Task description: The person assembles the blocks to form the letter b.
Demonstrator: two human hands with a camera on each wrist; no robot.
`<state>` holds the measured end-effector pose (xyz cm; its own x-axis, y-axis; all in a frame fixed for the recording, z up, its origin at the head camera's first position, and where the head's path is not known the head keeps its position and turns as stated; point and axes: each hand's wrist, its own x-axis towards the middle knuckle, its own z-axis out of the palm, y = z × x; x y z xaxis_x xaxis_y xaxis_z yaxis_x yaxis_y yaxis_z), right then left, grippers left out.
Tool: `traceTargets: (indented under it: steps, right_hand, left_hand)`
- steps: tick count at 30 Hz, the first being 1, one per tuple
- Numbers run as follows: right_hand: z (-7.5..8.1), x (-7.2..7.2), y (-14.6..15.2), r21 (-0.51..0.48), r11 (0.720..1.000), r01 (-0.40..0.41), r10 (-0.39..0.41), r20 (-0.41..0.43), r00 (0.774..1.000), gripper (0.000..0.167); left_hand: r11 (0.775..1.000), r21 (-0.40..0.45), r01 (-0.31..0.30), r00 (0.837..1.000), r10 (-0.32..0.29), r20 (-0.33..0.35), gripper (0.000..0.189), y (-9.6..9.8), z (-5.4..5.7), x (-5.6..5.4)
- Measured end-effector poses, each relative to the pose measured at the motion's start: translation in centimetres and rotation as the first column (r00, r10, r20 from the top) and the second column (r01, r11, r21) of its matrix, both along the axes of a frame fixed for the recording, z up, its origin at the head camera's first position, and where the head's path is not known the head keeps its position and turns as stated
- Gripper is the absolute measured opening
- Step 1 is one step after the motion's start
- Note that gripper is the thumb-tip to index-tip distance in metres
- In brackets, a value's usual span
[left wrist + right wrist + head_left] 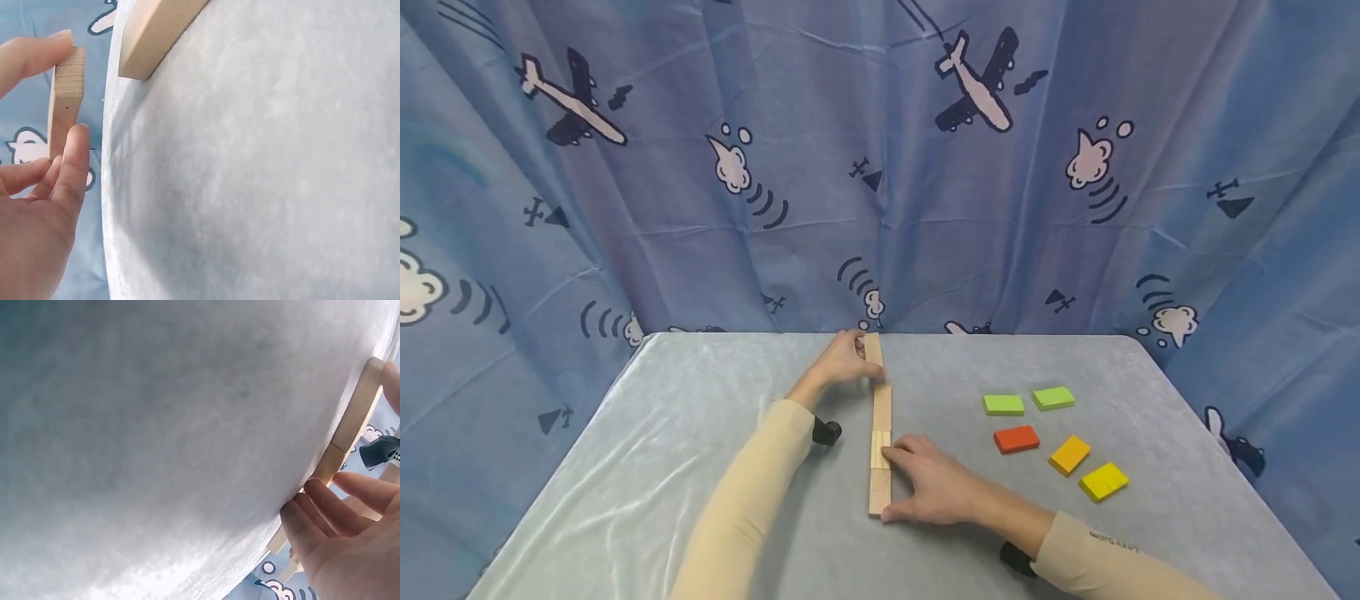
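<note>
My left hand (841, 360) pinches a plain wooden block (67, 94) at the far end of a line of similar blocks, thumb at one end of it and fingers at the other. Three more wooden blocks lie end to end toward me: a far one (882, 408), a middle one (881, 450) with a lengthwise line on top, and a near one (880, 493). Along the line's right side rests my right hand (942, 483). Its fingertips touch the middle block, and its thumb touches the near block close to its front end.
To the right lie two green blocks (1003, 405), a red block (1017, 439), an orange block (1070, 455) and a yellow block (1103, 482). A pale cloth covers the table (715, 442). Behind its far edge hangs a blue curtain (820, 225) printed with planes.
</note>
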<state>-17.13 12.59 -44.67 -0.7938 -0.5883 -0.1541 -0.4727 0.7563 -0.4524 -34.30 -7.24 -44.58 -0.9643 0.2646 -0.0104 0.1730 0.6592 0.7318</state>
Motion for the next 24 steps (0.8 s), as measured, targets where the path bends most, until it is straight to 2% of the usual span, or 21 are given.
traceTargets:
  steps: [6, 9, 14, 24]
  right_hand:
    - [0.0, 0.2, 0.0, 0.003, 1.0, 0.003, -0.003, -0.001, 1.0, 0.088]
    - [0.0, 0.2, 0.1, 0.016, 1.0, 0.007, -0.007, 0.008, 1.0, 0.088]
    - [0.1, 0.3, 0.1, 0.019, 1.0, 0.009, -0.009, 0.022, 1.0, 0.088]
    - [0.2, 0.2, 0.1, 0.022, 1.0, 0.015, -0.015, 0.02, 1.0, 0.087]
  left_hand:
    - [0.999, 0.029, 0.037, 0.999, -0.037, -0.009, 0.096, 0.5, -0.8, -0.5]
    - [0.998, 0.031, 0.05, 0.999, -0.051, 0.016, 0.098, 0.8, -1.2, -0.5]
    - [0.999, -0.006, 0.04, 0.998, -0.039, 0.055, 0.097, 0.9, -1.8, -0.5]
    - [0.999, -0.02, 0.045, 0.995, -0.043, 0.091, 0.093, 1.2, -1.5, -0.6]
